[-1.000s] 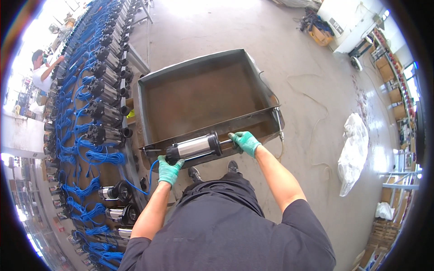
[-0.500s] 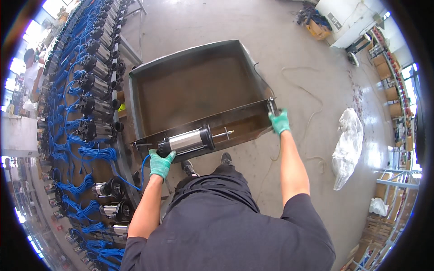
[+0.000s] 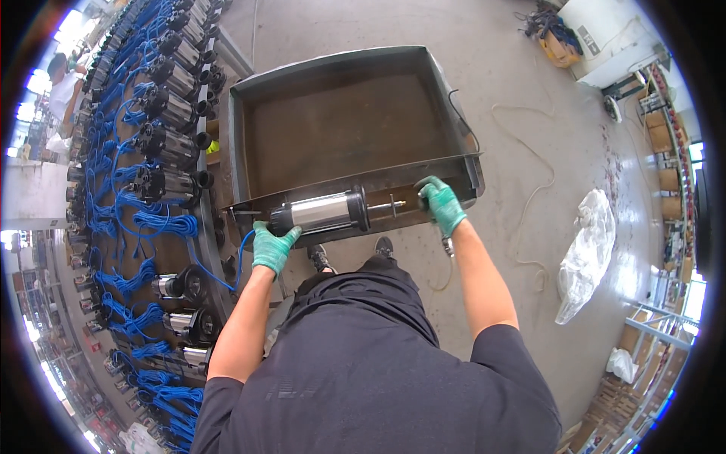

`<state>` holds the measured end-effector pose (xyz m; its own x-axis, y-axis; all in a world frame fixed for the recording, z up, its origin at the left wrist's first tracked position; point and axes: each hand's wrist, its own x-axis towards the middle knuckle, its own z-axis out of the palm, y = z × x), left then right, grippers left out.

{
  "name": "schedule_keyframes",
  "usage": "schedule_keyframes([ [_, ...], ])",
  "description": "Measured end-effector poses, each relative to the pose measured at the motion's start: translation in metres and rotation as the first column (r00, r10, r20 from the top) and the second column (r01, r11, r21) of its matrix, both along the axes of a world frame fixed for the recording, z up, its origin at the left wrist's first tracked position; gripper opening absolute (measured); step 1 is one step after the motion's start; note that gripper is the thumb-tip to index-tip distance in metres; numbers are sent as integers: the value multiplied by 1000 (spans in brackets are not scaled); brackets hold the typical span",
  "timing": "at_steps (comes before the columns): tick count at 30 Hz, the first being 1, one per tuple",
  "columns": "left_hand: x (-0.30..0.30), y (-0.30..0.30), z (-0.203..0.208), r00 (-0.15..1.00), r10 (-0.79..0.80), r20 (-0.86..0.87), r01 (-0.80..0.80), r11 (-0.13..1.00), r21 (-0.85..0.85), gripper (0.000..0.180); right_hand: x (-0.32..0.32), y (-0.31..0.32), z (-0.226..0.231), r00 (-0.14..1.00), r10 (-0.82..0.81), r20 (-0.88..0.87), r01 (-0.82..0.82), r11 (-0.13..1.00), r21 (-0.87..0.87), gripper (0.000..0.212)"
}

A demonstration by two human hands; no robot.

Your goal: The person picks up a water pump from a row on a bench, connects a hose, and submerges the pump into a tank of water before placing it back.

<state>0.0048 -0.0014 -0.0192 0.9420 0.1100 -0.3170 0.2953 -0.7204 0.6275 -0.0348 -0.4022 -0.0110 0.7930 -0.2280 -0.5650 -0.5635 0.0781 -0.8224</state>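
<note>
A submersible pump (image 3: 321,213) with a silver cylinder and black ends lies across the front of a metal tank (image 3: 237,144). My left hand (image 3: 274,247), in a green glove, is closed around its left black end, beside the blue cable (image 3: 240,261). From the pump's right end a thin rod with a small crosspiece and a brass tip (image 3: 397,203) points toward my right hand (image 3: 442,204). That gloved hand is closed on a dark hose tool, mostly hidden by the fingers. A metal hose fitting (image 3: 448,245) shows below the wrist.
On the left, a long rack carries rows of similar pumps (image 3: 170,144) with coiled blue cables (image 3: 165,222). A pale hose (image 3: 541,170) trails over the floor on the right, near a clear plastic sheet (image 3: 588,253). A person (image 3: 64,91) stands beyond the rack.
My right hand has moved left from the tank's right corner toward the rod tip, bringing the hose tool with it. My left hand stays on the pump. The view has shifted slightly.
</note>
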Motion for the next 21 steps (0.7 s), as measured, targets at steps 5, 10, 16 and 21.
schedule_keyframes([
  [5,2,9,-11,999,-31,-22,31,999,24,86,-2,26,-20,994,-90,-56,101,966,236,22],
  [10,5,8,-10,998,-42,-44,43,999,27,90,-1,28,-33,995,-94,-39,101,951,293,24],
  [16,5,14,-21,997,-66,26,62,988,140,69,3,38,-34,991,-134,-12,134,966,220,27],
  [21,10,12,-11,992,-83,-91,92,991,101,96,5,41,-34,984,-174,-25,175,966,190,27],
])
